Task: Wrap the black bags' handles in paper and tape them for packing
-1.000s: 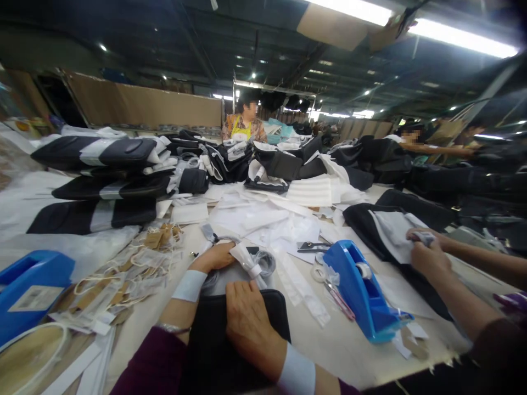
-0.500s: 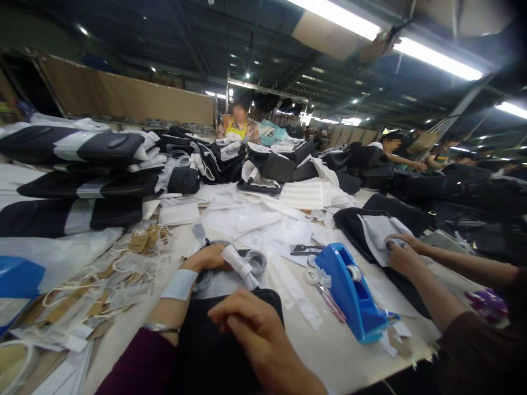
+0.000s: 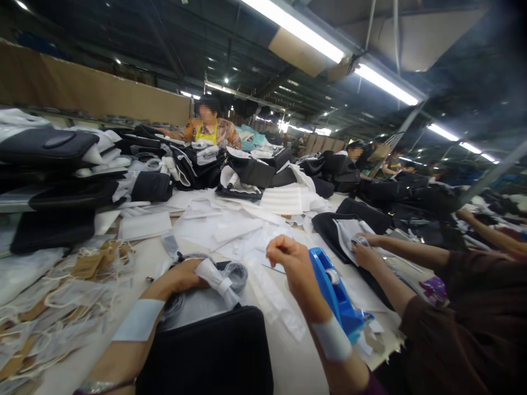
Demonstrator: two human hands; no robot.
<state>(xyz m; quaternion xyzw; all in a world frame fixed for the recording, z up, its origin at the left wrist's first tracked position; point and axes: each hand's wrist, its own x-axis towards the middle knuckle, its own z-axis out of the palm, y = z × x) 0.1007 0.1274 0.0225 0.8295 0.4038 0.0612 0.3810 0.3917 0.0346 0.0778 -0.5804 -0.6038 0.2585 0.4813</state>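
Note:
My left hand lies on a clear plastic bag and grips its gathered neck, which has a white paper band around it. A coil of clear cord sits just beyond that hand. My right hand is raised above the table, fingers pinched together, with nothing visible in them. A blue tape dispenser stands just to its right. Below both hands lies a black padded case, not touched by either. A long white paper strip runs beneath my right wrist.
Loose white paper sheets cover the table's middle. Stacks of black-and-white padded covers rise at the left, beside string-tied tags. On the right, a co-worker's hands work on a black piece. Another person sits across the table.
My right hand has lifted off the black case and moved right, up next to the tape dispenser. The view has swung and tilted, shifting the table contents left in the frame.

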